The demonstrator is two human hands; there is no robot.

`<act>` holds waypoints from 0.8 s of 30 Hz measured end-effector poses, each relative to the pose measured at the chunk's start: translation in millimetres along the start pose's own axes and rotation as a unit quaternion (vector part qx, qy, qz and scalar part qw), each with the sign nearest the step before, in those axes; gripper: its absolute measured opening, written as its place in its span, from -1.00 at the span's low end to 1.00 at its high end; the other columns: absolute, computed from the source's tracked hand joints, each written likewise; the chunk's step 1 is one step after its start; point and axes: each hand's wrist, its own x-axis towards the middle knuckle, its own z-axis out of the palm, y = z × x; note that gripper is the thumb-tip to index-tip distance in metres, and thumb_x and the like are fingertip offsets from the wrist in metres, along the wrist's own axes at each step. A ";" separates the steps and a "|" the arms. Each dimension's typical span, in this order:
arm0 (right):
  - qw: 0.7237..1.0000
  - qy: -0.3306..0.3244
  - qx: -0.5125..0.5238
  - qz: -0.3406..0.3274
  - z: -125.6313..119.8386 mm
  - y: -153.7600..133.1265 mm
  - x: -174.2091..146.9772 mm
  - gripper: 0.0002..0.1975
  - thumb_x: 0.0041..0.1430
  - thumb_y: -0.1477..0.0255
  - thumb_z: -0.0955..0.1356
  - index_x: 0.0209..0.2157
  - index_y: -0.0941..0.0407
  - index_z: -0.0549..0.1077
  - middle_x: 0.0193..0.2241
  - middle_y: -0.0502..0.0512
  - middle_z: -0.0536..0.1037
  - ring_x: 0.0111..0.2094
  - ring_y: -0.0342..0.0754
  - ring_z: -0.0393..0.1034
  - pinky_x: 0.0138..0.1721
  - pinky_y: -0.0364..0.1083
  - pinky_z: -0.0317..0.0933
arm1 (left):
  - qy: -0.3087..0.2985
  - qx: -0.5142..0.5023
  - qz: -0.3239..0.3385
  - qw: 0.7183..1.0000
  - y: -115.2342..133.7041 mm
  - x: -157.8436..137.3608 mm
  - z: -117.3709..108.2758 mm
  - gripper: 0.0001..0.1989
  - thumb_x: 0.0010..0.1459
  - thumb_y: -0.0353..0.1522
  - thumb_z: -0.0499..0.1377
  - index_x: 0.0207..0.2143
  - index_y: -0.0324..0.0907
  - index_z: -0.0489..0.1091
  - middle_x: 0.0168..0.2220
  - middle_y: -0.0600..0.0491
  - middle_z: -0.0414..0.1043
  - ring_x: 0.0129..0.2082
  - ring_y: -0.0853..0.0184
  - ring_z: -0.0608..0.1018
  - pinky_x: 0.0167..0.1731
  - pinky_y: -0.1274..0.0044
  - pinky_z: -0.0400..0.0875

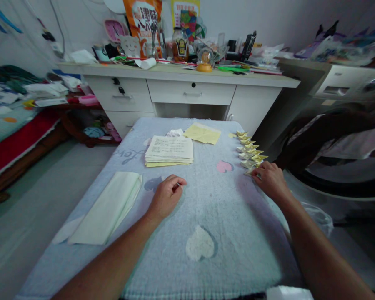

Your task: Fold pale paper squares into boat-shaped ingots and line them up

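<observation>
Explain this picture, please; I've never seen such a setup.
No machine: a head-worn camera looks forward and down at a person's bare left hand and right hand. On the light-blue, heart-patterned cloth lie a stack of handwritten paper sheets, flat yellow paper, a pale-green layered bundle and rows of small, pointed, yellow and white folded paper pieces. The right hand's fingers are at the nearest piece; whether they grip it is unclear. The left hand curls near the stack, nothing clearly held.

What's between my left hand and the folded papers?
In the head view, blue cloth with a printed pink heart separates your left hand from the folded papers.
</observation>
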 end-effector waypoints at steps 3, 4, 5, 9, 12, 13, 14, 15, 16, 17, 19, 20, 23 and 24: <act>1.000 -0.003 -0.002 0.002 0.0 -0.3 0.5 -0.80 0.16 0.40 0.29 -0.37 0.08 0.58 -0.29 0.17 0.45 -0.25 0.05 0.25 -0.31 -0.07 0.01 | 0.000 -0.002 0.002 1.000 0.7 0.2 -0.3 -0.81 0.05 -0.51 0.04 -0.35 -0.19 0.43 -0.40 0.11 0.37 -0.47 0.43 0.38 -0.40 0.58 0.27; 1.000 -0.005 -0.004 0.005 0.1 -0.7 0.6 -0.79 0.17 0.40 0.29 -0.37 0.08 0.58 -0.29 0.17 0.45 -0.25 0.05 0.25 -0.31 -0.06 0.01 | 0.000 -0.003 0.003 1.000 0.7 0.1 -0.4 -0.81 0.05 -0.51 0.04 -0.35 -0.19 0.43 -0.40 0.11 0.37 -0.47 0.43 0.38 -0.41 0.58 0.27; 1.000 -0.008 -0.006 0.009 0.1 -1.2 0.7 -0.79 0.17 0.40 0.29 -0.37 0.08 0.58 -0.29 0.17 0.45 -0.25 0.05 0.25 -0.31 -0.06 0.01 | 0.000 -0.004 0.003 1.000 0.6 0.1 -0.4 -0.81 0.05 -0.51 0.04 -0.35 -0.19 0.43 -0.40 0.11 0.37 -0.47 0.43 0.38 -0.40 0.58 0.27; 1.000 -0.010 -0.009 0.019 -1.0 -1.5 -0.4 -0.82 0.13 0.41 0.31 -0.39 0.07 0.57 -0.31 0.16 0.45 -0.26 0.05 0.26 -0.32 -0.07 0.01 | -0.002 -0.004 0.001 1.000 1.0 -0.4 -0.2 -0.81 0.05 -0.51 0.04 -0.36 -0.19 0.43 -0.41 0.11 0.37 -0.47 0.44 0.37 -0.40 0.58 0.27; 1.000 0.010 -0.001 0.014 -6.7 0.1 -0.9 -0.83 0.13 0.38 0.32 -0.38 0.08 0.56 -0.32 0.17 0.45 -0.26 0.07 0.26 -0.32 -0.06 0.04 | 0.001 -0.004 -0.004 1.000 2.1 -0.6 0.0 -0.81 0.05 -0.51 0.04 -0.36 -0.19 0.43 -0.41 0.11 0.36 -0.48 0.44 0.37 -0.41 0.58 0.27; 1.000 0.024 0.005 0.009 -10.1 -0.2 -0.3 -0.83 0.13 0.36 0.32 -0.37 0.08 0.56 -0.31 0.17 0.45 -0.26 0.07 0.26 -0.30 -0.05 0.05 | 0.003 -0.004 -0.005 1.000 2.5 -0.6 0.0 -0.81 0.05 -0.51 0.04 -0.36 -0.19 0.43 -0.41 0.11 0.36 -0.48 0.44 0.38 -0.41 0.58 0.27; 0.999 0.041 0.013 0.002 -14.3 -1.7 0.8 -0.82 0.13 0.34 0.32 -0.35 0.09 0.55 -0.29 0.18 0.45 -0.26 0.08 0.26 -0.28 -0.03 0.07 | 0.005 -0.004 -0.006 1.000 2.7 -0.5 0.0 -0.81 0.05 -0.51 0.04 -0.35 -0.19 0.43 -0.41 0.11 0.37 -0.48 0.43 0.38 -0.41 0.58 0.28; 0.998 0.062 0.024 -0.007 -19.1 -5.0 2.7 -0.82 0.12 0.33 0.33 -0.35 0.10 0.55 -0.28 0.19 0.45 -0.24 0.09 0.27 -0.26 -0.02 0.08 | 0.008 -0.005 -0.006 1.000 2.9 -0.4 0.0 -0.81 0.05 -0.51 0.04 -0.35 -0.18 0.43 -0.41 0.11 0.37 -0.47 0.43 0.38 -0.41 0.58 0.28; 0.996 0.077 0.040 -0.024 -24.2 -10.3 5.1 -0.82 0.13 0.32 0.33 -0.36 0.11 0.54 -0.28 0.20 0.46 -0.23 0.10 0.28 -0.23 -0.01 0.10 | 0.011 -0.006 -0.005 1.000 2.9 -0.3 -0.1 -0.81 0.05 -0.51 0.05 -0.35 -0.18 0.44 -0.41 0.11 0.37 -0.47 0.43 0.39 -0.41 0.58 0.28; 0.993 0.089 0.061 -0.043 -29.3 -17.9 8.2 -0.82 0.14 0.33 0.32 -0.38 0.11 0.53 -0.30 0.20 0.46 -0.24 0.09 0.29 -0.20 0.00 0.11 | 0.016 -0.007 -0.004 1.000 2.7 -0.1 -0.3 -0.81 0.05 -0.51 0.05 -0.35 -0.18 0.44 -0.41 0.11 0.37 -0.46 0.42 0.39 -0.40 0.58 0.29; 0.984 0.087 0.119 -0.102 -37.3 -40.1 16.0 -0.80 0.18 0.35 0.30 -0.39 0.13 0.51 -0.33 0.18 0.48 -0.25 0.06 0.32 -0.14 0.01 0.12 | 0.029 -0.007 0.001 1.000 1.9 0.4 -1.1 -0.82 0.06 -0.51 0.05 -0.35 -0.18 0.43 -0.40 0.10 0.38 -0.43 0.41 0.41 -0.38 0.58 0.30; 0.977 0.073 0.148 -0.132 -39.5 -54.2 20.6 -0.79 0.21 0.35 0.28 -0.38 0.14 0.51 -0.33 0.18 0.49 -0.25 0.05 0.34 -0.12 0.00 0.13 | 0.037 -0.007 0.002 0.999 1.3 0.7 -1.7 -0.82 0.06 -0.50 0.05 -0.35 -0.18 0.43 -0.39 0.10 0.39 -0.41 0.40 0.42 -0.37 0.57 0.31; 0.964 0.041 0.205 -0.164 -37.2 -102.1 36.7 -0.80 0.23 0.36 0.28 -0.26 0.16 0.50 -0.24 0.18 0.54 -0.19 0.04 0.36 -0.07 -0.01 0.14 | 0.062 -0.008 0.000 0.998 -1.4 1.8 -4.3 -0.83 0.08 -0.50 0.05 -0.35 -0.18 0.43 -0.37 0.09 0.40 -0.38 0.39 0.43 -0.33 0.57 0.32; 0.961 0.031 0.214 -0.170 -33.7 -118.2 42.8 -0.78 0.22 0.36 0.30 -0.19 0.17 0.49 -0.18 0.19 0.54 -0.13 0.06 0.35 -0.05 -0.01 0.14 | 0.070 -0.010 -0.003 0.997 -2.6 2.2 -5.2 -0.83 0.09 -0.49 0.05 -0.34 -0.18 0.43 -0.36 0.09 0.40 -0.38 0.39 0.44 -0.33 0.57 0.32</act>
